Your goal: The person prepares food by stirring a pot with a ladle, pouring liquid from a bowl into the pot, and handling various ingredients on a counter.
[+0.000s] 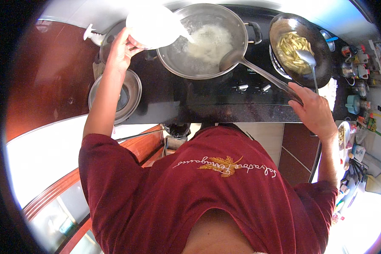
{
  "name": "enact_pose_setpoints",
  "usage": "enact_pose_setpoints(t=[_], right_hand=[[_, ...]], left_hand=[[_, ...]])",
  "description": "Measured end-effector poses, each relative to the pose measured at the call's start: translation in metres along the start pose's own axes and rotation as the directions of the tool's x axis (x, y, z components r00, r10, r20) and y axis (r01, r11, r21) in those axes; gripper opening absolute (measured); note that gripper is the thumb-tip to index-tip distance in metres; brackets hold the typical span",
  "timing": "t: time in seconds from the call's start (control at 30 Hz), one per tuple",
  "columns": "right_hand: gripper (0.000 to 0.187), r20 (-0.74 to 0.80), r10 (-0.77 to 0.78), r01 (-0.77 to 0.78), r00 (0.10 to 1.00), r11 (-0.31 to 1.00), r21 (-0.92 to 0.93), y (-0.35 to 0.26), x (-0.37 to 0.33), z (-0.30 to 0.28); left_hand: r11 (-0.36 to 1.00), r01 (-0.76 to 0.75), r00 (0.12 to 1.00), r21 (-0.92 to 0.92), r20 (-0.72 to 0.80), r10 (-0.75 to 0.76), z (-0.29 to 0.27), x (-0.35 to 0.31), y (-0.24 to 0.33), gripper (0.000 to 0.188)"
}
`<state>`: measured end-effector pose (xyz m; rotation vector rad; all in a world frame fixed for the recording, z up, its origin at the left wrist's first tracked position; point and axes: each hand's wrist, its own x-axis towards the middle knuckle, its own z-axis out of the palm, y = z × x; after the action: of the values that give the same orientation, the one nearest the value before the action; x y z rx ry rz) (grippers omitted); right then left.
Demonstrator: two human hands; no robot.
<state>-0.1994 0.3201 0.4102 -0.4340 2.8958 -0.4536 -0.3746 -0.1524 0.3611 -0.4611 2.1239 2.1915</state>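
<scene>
My left hand grips a white bowl, tilted over the left side of a wide steel pan. From the bowl's edge a white streak runs down toward a pale, cloudy patch in the pan's liquid. Glare hides the inside of the bowl. My right hand is closed around the handle of a metal ladle. The ladle's head rests inside the pan, near its lower right rim.
Right of the pan, a dark wok holds pale cut strips and a metal spatula. A steel basin sits below my left forearm. A white spray bottle stands behind it. Jars and packets line the right side.
</scene>
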Motion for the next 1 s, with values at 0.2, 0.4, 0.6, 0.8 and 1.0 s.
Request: enact_pose_setpoints(t=[0.2,0.4,0.6,0.8,1.0], right_hand=[[0.037,-0.006,-0.036,0.036,0.999,0.998,-0.056,-0.001,0.005,-0.014],[0.032,0.014,-0.098,0.099,0.995,0.991,-0.094,-0.014,0.01,-0.027],[0.029,-0.047,-0.107,0.098,0.993,0.981,-0.167,-0.013,0.021,-0.015],[0.029,-0.137,-0.152,0.122,0.979,0.97,-0.209,0.001,0.048,0.025],[0.03,-0.217,-0.178,0.149,0.96,0.978,-0.144,0.014,0.079,0.05]], left_hand=[[0.989,0.019,1.0,0.143,-0.027,-0.015,-0.009,-0.016,0.009,0.054],[0.972,0.016,0.997,0.232,-0.079,0.002,0.012,-0.022,0.015,0.055],[0.966,0.027,0.996,0.257,-0.086,-0.005,0.029,-0.016,0.021,0.058],[0.954,0.029,0.999,0.298,-0.045,-0.016,0.029,-0.011,0.021,0.059],[0.894,-0.018,1.0,0.447,0.02,0.011,0.027,-0.012,0.027,0.069]])
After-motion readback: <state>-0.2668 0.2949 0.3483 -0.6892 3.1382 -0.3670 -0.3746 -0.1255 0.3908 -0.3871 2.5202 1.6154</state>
